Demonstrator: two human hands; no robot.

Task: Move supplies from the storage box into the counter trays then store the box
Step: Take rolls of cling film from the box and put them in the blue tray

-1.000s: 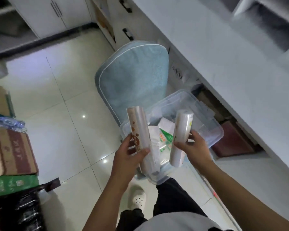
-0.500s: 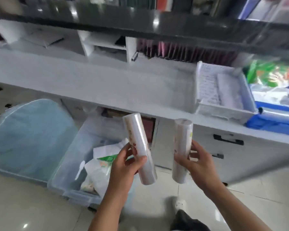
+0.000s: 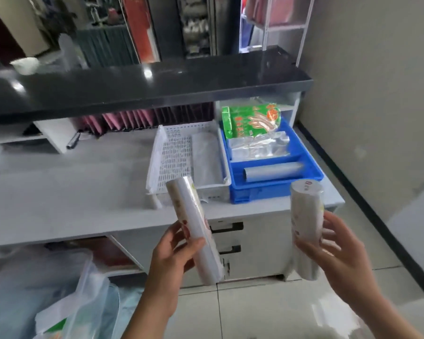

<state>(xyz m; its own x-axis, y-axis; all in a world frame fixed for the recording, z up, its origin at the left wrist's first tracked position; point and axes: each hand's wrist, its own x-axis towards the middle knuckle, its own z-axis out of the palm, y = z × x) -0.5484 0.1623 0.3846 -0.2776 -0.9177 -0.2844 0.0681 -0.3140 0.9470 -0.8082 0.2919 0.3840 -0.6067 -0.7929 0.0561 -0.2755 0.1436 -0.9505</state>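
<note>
My left hand (image 3: 174, 255) grips a white roll of plastic bags (image 3: 192, 216) with red print, tilted left at the top. My right hand (image 3: 338, 253) holds a second white roll (image 3: 306, 216), nearly upright. Both rolls hang in front of the white counter's edge. On the counter stand a white perforated tray (image 3: 171, 152) with clear film in it and, to its right, a blue tray (image 3: 277, 187) holding a grey roll (image 3: 272, 171), a silvery packet and a green packet (image 3: 250, 121). The clear storage box (image 3: 88, 314) shows at the bottom left with bags inside.
A dark upper counter shelf (image 3: 157, 86) overhangs the white counter (image 3: 59, 192). Drawers with black handles (image 3: 227, 227) sit below the trays. A grey wall (image 3: 377, 94) stands to the right, tiled floor below. Pink folders line the back.
The view has swung right from the box to the counter trays. Both hands have carried their rolls up and toward the trays; grips are unchanged.
</note>
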